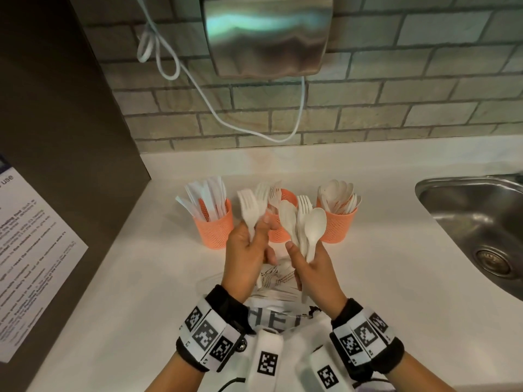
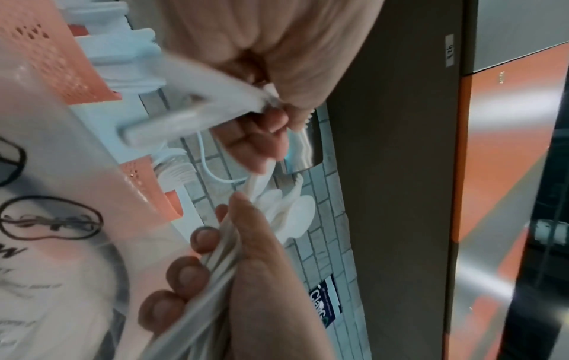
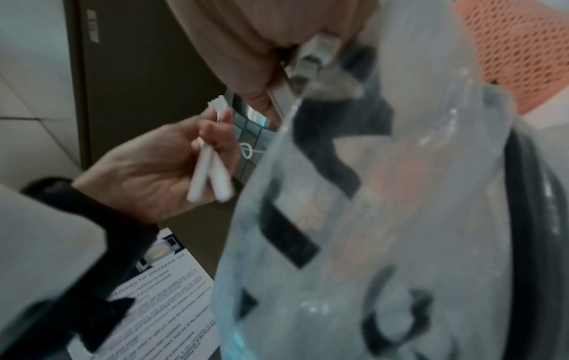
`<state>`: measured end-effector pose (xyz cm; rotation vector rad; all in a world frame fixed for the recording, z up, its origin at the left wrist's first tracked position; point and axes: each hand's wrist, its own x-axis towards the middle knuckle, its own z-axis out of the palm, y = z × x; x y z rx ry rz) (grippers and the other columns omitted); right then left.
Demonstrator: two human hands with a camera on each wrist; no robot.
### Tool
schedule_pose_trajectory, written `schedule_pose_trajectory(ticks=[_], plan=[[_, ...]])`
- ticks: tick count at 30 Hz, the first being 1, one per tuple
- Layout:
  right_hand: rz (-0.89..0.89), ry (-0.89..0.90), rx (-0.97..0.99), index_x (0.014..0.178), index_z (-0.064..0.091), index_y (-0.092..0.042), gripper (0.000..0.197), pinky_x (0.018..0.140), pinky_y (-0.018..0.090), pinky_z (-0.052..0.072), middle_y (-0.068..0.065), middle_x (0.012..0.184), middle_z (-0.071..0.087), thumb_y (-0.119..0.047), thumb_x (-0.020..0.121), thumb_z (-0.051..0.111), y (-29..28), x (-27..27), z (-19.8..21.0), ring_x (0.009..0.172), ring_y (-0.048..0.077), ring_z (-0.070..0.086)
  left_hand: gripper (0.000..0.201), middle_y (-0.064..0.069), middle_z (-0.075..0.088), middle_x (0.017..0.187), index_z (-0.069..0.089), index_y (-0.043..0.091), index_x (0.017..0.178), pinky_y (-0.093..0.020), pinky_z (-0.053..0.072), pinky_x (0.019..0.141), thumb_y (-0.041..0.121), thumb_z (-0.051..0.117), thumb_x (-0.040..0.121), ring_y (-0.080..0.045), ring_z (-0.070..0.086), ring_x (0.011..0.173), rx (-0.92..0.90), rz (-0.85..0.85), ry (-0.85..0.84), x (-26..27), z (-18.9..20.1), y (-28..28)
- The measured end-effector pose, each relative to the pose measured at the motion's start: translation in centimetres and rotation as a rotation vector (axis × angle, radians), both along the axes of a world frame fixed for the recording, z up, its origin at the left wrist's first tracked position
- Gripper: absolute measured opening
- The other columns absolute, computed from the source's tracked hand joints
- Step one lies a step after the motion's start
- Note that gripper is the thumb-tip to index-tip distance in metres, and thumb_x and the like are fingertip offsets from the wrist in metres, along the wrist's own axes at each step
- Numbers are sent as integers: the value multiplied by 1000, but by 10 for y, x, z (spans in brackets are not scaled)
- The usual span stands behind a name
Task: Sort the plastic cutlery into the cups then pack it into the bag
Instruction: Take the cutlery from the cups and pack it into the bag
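Three orange perforated cups stand in a row on the white counter: the left cup (image 1: 215, 227) holds knives, the middle cup (image 1: 278, 233) forks, the right cup (image 1: 341, 224) spoons. My left hand (image 1: 254, 236) pinches two white forks (image 1: 249, 207) by their handles (image 3: 209, 170) in front of the middle cup. To its right, my right hand (image 1: 301, 254) grips a mixed bundle of spoons and forks (image 1: 305, 222), fanned upward. A clear printed plastic bag (image 1: 278, 278) lies on the counter under both hands, close up in the wrist views (image 3: 385, 219).
A steel sink (image 1: 478, 219) is sunk into the counter at the right. A dark appliance side with a printed notice (image 1: 31, 250) walls off the left. Behind are a brick-tiled wall, a steel dispenser (image 1: 266, 32) and a hanging white cable (image 1: 215, 114).
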<state>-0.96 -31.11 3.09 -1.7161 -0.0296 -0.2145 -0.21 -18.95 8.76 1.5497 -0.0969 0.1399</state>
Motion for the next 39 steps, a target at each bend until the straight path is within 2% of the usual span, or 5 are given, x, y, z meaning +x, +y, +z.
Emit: schedule_pose_trajectory(ticks=[4,9,21,25,39], plan=[[-70,-39,-88,119,40,-33,31,69,20,47,-14,89,63,-34,91,53,2,-2,-2,75,-3,61,12,0,64,69,66,21,95,-31,39,39,18,55,92,-18,45,42,53,-28,-36,-13,-3,-9],[-85,-110,-198,120,45,-21,29,71,21,49,-16,96,63,-30,93,50,3,-7,1,86,-1,61,19,13,71,100,64,16,103,-15,46,83,14,59,85,-1,64,98,37,-37,-75,-20,-15,-16],[2,-35,-187,132,43,-25,44,82,30,54,-4,104,69,-25,89,55,5,-14,-5,94,8,65,25,20,69,99,57,32,108,-15,48,84,22,58,85,1,63,99,-47,92,-157,-11,-18,-24],[25,0,-209,125,46,-16,38,68,19,49,-6,86,65,-18,89,56,1,-17,-5,76,2,62,13,-6,65,78,53,9,106,-22,48,72,15,49,95,-10,63,75,-92,175,-202,-1,-7,-22],[-176,-226,-659,127,31,-21,48,52,26,36,4,82,63,-19,85,54,-15,-18,0,63,26,62,12,18,54,47,63,21,75,-8,36,48,17,62,87,4,46,43,49,-34,-41,-4,14,-2]])
